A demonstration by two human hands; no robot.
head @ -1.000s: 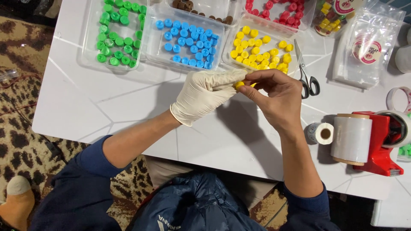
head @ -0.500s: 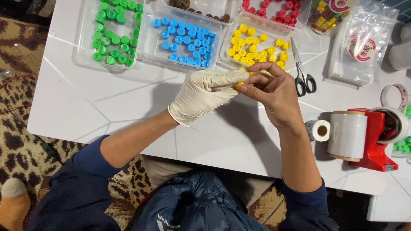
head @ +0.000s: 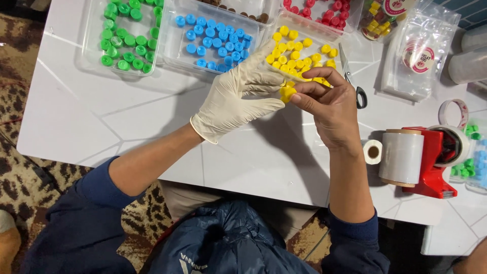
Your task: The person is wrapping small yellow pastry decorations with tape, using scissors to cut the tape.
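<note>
My left hand (head: pixel 236 96) wears a white glove and meets my bare right hand (head: pixel 329 104) above the white table (head: pixel 101 116). Between the fingertips of both hands sits a small stack of yellow bottle caps (head: pixel 287 93). Just behind the hands is a clear tray of yellow caps (head: pixel 299 50). Left of it stand a clear tray of blue caps (head: pixel 213 38) and another clear tray, of green caps (head: pixel 124 35).
Scissors (head: pixel 352 81) lie right of the yellow tray. A tray of red caps (head: pixel 324 12) and clear plastic bags (head: pixel 418 56) are at the back right. A red tape dispenser with a clear film roll (head: pixel 413 157) stands at the right edge. Patterned carpet lies on the left.
Both hands have stayed together over the table, shifting slightly left and nearer the tray's front; the gloved fingers have spread more around the yellow caps.
</note>
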